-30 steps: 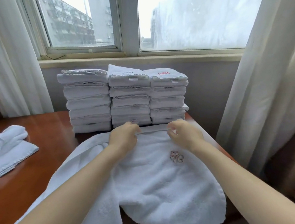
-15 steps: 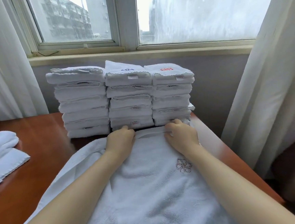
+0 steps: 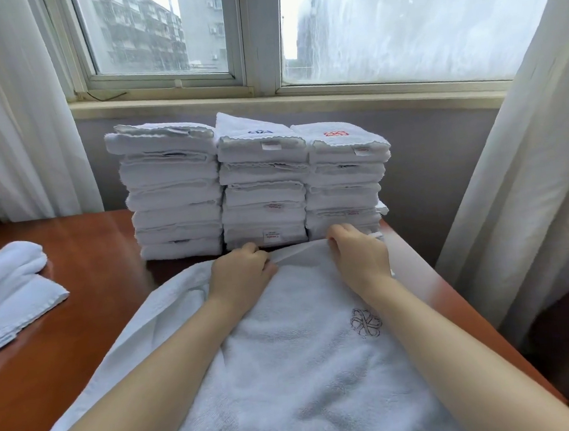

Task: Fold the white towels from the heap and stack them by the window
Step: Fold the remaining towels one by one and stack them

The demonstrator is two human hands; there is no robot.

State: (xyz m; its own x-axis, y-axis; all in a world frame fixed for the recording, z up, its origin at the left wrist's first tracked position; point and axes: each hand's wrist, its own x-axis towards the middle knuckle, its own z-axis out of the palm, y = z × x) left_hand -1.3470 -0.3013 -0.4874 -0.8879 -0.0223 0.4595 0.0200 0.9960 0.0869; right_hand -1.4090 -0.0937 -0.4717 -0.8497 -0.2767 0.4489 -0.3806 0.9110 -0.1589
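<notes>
The towel [image 3: 306, 368] runs off the bottom edge, hiding its near hem and the tabletop [image 3: 103, 286] beneath. Fingertips of the left hand [image 3: 243, 270] and right hand [image 3: 360, 255] vanish into its far fold. The left edge cuts the heap [image 3: 8, 294]. Print on the label [image 3: 271, 237] is too small to read.

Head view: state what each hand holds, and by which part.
Both hands grip the spread white towel by its far hem, the left hand and the right hand side by side, just in front of the folded stacks.

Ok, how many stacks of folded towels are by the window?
3, side by side: left stack, middle stack with a blue emblem, right stack with a red one. Others may hide behind.
</notes>
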